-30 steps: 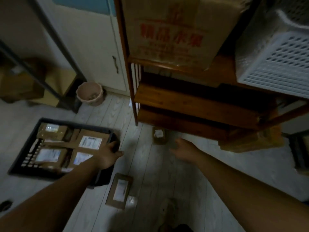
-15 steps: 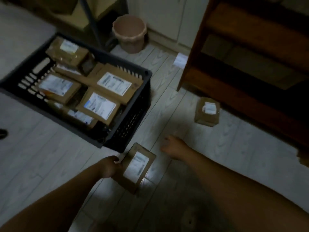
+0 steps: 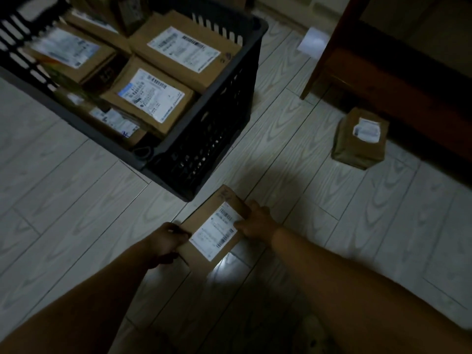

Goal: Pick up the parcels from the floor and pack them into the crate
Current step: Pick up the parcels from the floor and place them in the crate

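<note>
A flat brown parcel (image 3: 214,227) with a white label lies on the pale plank floor just in front of the black crate (image 3: 217,118). My left hand (image 3: 166,241) grips its left edge and my right hand (image 3: 256,222) grips its right edge. The crate sits at the upper left and holds several labelled cardboard parcels (image 3: 150,97). A second, small boxy parcel (image 3: 360,141) with a white label stands on the floor to the right, close to the wooden shelf.
A dark wooden shelf unit (image 3: 398,72) fills the upper right, its leg reaching the floor. A white slip of paper (image 3: 313,43) lies beside that leg. Pale floor planks (image 3: 63,213) spread out to the left of my arms.
The view has dropped closer to the floor. My right hand moved left onto the flat parcel's right edge, and my left hand closed on its left edge.
</note>
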### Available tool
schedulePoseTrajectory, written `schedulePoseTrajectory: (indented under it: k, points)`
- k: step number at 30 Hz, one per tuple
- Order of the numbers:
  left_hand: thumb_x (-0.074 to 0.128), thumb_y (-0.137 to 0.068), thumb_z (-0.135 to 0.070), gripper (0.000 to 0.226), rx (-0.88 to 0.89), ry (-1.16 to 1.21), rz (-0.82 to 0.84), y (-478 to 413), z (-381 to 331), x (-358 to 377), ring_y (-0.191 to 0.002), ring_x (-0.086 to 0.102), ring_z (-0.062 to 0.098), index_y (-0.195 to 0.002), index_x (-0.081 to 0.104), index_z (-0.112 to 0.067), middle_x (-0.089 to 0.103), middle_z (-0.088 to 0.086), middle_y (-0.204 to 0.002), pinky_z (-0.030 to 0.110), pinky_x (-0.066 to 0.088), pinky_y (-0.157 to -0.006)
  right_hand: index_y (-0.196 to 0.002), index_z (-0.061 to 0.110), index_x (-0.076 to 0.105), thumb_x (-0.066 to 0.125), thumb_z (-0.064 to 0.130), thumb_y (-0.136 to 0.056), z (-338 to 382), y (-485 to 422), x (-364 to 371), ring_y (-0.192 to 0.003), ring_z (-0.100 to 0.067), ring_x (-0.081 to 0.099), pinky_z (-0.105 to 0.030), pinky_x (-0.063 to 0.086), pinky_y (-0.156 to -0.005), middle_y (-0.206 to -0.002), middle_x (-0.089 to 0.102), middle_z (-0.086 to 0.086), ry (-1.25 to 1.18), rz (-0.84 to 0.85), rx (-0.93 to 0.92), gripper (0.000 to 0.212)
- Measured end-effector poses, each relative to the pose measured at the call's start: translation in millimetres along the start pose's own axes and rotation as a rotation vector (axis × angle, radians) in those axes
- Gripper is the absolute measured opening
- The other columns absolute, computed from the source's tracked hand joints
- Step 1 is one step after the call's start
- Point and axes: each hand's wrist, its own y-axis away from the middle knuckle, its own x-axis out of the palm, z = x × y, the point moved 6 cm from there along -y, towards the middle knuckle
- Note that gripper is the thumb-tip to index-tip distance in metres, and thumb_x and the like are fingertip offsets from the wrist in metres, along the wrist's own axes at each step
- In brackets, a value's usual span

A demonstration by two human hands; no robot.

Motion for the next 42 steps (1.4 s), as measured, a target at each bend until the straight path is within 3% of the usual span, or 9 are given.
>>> schedulePoseTrajectory:
  k: [2,6,9,14,22,28,31,36,42]
  points:
    - [0.055,-0.092,-0.017,0.028,0.019,0.073,-0.034,16,-17,-1,-0.069,0.056,0.026,-0.117,0.043,-0.019,0.06,0.019,-0.102,0.029,0.045,-0.052,-0.149,0.016,0.024,0.066,0.024,-0.087,4,20,-22,-0.132,-0.036,0.037,-0.036,0.039,-0.104,-0.151,0.015,-0.015,0.003,-0.087,0.044,0.075]
    - [0.052,-0.091,-0.008,0.026,0.096,0.068,0.005,82,-60,2,-0.055,0.048,0.021,-0.113,0.044,-0.017,0.056,0.015,-0.077,0.028,0.037,-0.05,-0.136,0.014,0.042,0.061,0.031,-0.09,28,102,-85,-0.118,-0.034,0.05,-0.039,0.047,-0.099,-0.139,0.031,-0.014,0.027,-0.293,0.089,0.053]
    - [0.058,-0.089,-0.011,0.026,0.135,0.101,-0.004,159,-98,-14,-0.062,0.05,0.023,-0.112,0.048,-0.017,0.057,0.015,-0.079,0.028,0.039,-0.052,-0.128,0.014,0.046,0.06,0.034,-0.09,65,185,-135,-0.108,-0.028,0.057,-0.034,0.051,-0.084,-0.13,0.049,-0.012,0.014,-0.376,0.044,0.045]
    - [0.057,-0.088,-0.003,0.033,0.226,0.158,-0.035,307,-168,-80,-0.075,0.057,0.027,-0.115,0.046,-0.021,0.06,0.02,-0.097,0.039,0.049,-0.068,-0.125,0.012,0.05,0.062,0.033,-0.089,158,330,-195,-0.108,-0.023,0.058,-0.026,0.045,-0.078,-0.125,0.059,-0.008,-0.007,-0.415,-0.023,0.044]
    - [0.059,-0.088,-0.003,0.054,0.297,0.422,-0.092,500,-235,-251,-0.073,0.059,0.021,-0.137,0.038,-0.01,0.059,0.014,-0.1,0.034,0.052,-0.061,-0.136,0.024,0.043,0.063,0.043,-0.086,331,509,-219,-0.113,-0.023,0.058,-0.03,0.048,-0.084,-0.13,0.058,-0.005,0.119,-0.408,-0.177,0.057]
    - [0.05,-0.093,-0.004,0.065,0.473,0.332,0.002,571,-281,-334,-0.082,0.06,0.024,-0.142,0.028,-0.041,0.062,0.003,-0.107,0.042,0.054,-0.069,-0.136,0.024,0.044,0.06,0.041,-0.088,436,550,-220,-0.101,-0.021,0.06,-0.031,0.05,-0.077,-0.119,0.062,-0.006,0.123,-0.5,-0.348,0.053]
    - [0.049,-0.093,-0.004,0.064,0.516,0.32,-0.108,582,-310,-363,-0.096,0.059,0.028,-0.145,0.023,-0.029,0.053,0.01,-0.128,0.042,0.053,-0.072,-0.138,0.022,0.042,0.059,0.039,-0.089,473,551,-229,-0.097,-0.019,0.058,-0.031,0.05,-0.078,-0.12,0.06,-0.007,0.098,-0.521,-0.38,0.055]
    - [0.06,-0.088,-0.008,0.054,0.538,0.249,-0.252,583,-357,-402,-0.089,0.063,0.028,-0.134,0.033,-0.02,0.059,0.014,-0.111,0.051,0.053,-0.087,-0.138,0.031,0.039,0.064,0.036,-0.081,522,539,-248,-0.114,-0.021,0.056,-0.036,0.048,-0.097,-0.131,0.054,-0.003,0.053,-0.483,-0.483,0.063]
    - [0.063,-0.084,-0.001,0.074,0.563,0.134,-0.226,581,-405,-429,-0.085,0.058,0.022,-0.144,0.026,-0.021,0.05,0.007,-0.116,0.036,0.055,-0.063,-0.143,0.031,0.034,0.068,0.029,-0.083,572,526,-266,-0.119,-0.013,0.052,-0.025,0.042,-0.094,-0.126,0.054,0.009,0.087,-0.383,-0.582,0.069]
